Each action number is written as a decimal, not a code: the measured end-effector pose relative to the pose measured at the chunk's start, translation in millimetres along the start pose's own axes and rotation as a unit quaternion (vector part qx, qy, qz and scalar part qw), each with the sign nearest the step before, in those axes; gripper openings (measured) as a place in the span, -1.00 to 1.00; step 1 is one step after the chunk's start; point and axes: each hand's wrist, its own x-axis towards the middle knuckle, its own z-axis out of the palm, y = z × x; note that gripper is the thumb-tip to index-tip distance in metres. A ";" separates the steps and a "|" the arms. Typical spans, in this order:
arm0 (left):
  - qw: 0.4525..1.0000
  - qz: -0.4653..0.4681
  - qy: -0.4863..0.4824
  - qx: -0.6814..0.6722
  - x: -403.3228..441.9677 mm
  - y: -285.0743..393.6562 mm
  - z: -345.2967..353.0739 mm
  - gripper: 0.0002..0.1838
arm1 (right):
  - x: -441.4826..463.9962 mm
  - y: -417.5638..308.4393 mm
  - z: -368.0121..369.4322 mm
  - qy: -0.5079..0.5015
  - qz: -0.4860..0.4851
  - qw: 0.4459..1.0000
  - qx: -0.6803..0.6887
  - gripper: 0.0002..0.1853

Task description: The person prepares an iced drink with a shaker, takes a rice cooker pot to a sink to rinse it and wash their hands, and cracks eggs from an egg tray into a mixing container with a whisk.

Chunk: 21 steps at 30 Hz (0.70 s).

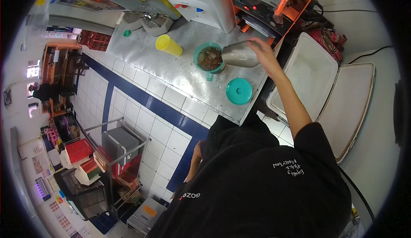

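Note:
My right hand [264,55] is wrapped round a metal cup [240,55], which is tipped on its side with its mouth at the rim of a teal pitcher [209,76]. Brown liquid [209,58], with what look like ice pieces, fills much of the pitcher. A round teal lid [239,91] lies flat on the metal counter [184,73], nearer to me than the pitcher. On the pitcher's other side stands a yellow cup [169,45]. My left hand [197,153] hangs low beside my body, away from the counter, its fingers mostly hidden.
A white dispenser [205,7] with red and blue taps stands at the counter's back, beside an orange-and-black machine [257,11]. To the right is an open white cooler [306,73]. Across the tiled floor [156,126] are a metal cart [124,146] and boxes [79,152].

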 end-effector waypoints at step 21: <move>0.862 0.451 0.093 0.210 39.6 364.5 -27.9 0.02 | -211.7 141.0 -140.7 0.256 0.215 0.924 -0.183 -0.45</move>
